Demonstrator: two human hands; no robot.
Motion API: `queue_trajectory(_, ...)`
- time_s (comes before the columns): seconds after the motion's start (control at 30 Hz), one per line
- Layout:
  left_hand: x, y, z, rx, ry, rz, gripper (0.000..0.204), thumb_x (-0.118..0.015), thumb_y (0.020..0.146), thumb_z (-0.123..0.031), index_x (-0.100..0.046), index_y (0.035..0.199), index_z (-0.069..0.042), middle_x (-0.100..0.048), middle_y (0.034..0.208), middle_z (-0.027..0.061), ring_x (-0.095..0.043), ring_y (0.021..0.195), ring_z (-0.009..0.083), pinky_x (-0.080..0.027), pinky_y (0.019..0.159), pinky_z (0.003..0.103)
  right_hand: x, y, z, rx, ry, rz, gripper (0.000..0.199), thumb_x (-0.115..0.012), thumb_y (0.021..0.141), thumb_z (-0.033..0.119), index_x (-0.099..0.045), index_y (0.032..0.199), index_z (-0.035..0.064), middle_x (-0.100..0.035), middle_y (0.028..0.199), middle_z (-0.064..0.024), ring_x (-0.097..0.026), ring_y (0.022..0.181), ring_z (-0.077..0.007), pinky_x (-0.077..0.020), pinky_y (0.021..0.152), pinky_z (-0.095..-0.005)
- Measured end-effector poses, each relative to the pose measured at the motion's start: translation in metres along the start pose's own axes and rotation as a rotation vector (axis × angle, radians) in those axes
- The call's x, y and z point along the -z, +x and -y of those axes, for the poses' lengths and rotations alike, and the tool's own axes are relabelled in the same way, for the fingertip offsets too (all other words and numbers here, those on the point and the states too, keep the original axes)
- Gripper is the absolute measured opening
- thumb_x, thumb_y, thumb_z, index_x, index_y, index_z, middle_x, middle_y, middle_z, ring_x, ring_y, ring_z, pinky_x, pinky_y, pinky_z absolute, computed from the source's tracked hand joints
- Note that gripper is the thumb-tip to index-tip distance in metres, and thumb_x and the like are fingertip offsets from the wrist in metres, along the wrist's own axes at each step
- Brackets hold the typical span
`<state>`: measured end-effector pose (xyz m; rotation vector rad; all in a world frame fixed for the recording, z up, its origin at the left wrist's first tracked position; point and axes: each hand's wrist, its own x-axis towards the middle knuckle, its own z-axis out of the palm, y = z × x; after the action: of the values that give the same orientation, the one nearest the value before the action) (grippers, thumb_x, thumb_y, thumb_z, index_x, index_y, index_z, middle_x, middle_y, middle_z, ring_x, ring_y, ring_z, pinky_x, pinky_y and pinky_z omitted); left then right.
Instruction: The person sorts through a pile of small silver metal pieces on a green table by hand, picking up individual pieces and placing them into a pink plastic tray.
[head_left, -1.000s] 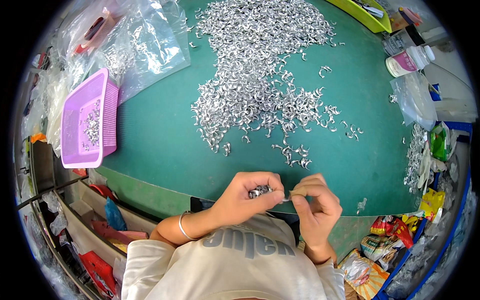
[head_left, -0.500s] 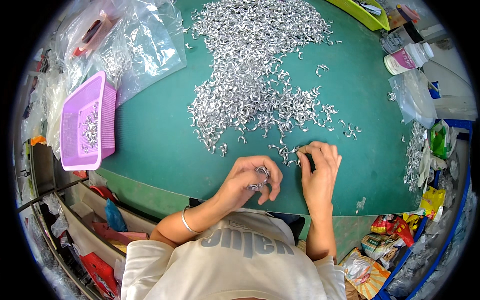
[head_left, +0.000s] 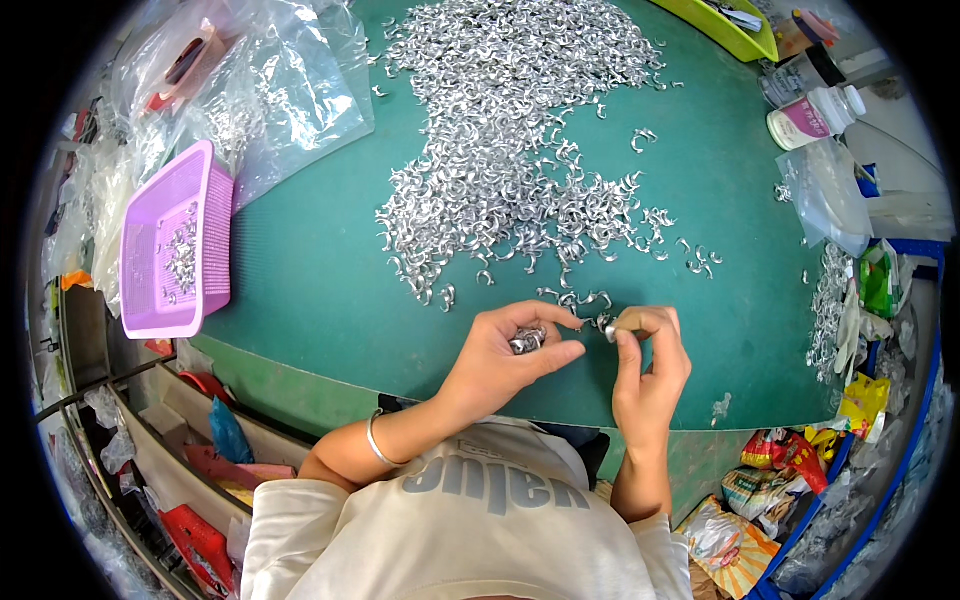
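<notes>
A large heap of small curved silver metal pieces [head_left: 490, 190] spreads over the green tabletop [head_left: 310, 270]. My left hand [head_left: 482, 362] cups several silver pieces [head_left: 528, 340] against the palm, its thumb and forefinger apart and reaching toward the right. Close by on the right, my right hand [head_left: 652, 368] pinches one curved silver piece [head_left: 605, 324] between thumb and forefinger. A few loose pieces [head_left: 570, 299] lie on the table just beyond the fingertips. The curled fingers partly hide what each hand holds.
On the left stands a purple basket [head_left: 215, 245] with some silver pieces inside, beside clear plastic bags [head_left: 310, 110]. Bottles [head_left: 815, 118] and a yellow-green tray [head_left: 735, 35] are at the far right. More pieces [head_left: 828, 310] lie along the right edge.
My right hand has lifted a silver piece from the loose ones and drawn it slightly nearer. My left hand has moved right, its thumb and forefinger spreading.
</notes>
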<state>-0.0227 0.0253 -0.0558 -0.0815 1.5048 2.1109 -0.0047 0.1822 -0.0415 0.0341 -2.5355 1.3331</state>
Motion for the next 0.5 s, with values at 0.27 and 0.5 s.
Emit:
queue_trajectory(0.27, -0.004, -0.002, -0.014, 0.094, -0.107, 0.037, 0.011, -0.060, 0.080, -0.003, -0.061, 0.090, 0.001, -0.060, 0.080, 0.0033, -0.041, 0.057, 0.0029, -0.030, 0.045, 0.017, -0.001, -0.007, 0.010, -0.049, 0.271, -0.044, 0.017, -0.064, 0.067, -0.005, -0.057, 0.082, -0.0013, -0.059, 0.080, -0.0097, -0.052, 0.075, -0.0221, -0.0409, 0.064, -0.0294)
queue_trajectory(0.5, -0.003, -0.009, -0.012, 0.131, -0.373, 0.112, 0.009, -0.058, 0.079, 0.002, -0.061, 0.087, 0.003, -0.058, 0.083, 0.0070, -0.042, 0.057, 0.0060, -0.029, 0.045, 0.018, -0.001, -0.015, 0.013, -0.111, 0.471, 0.020, 0.020, -0.067, 0.065, -0.008, -0.058, 0.082, -0.0048, -0.059, 0.083, -0.0102, -0.052, 0.077, -0.0201, -0.0416, 0.069, -0.0288)
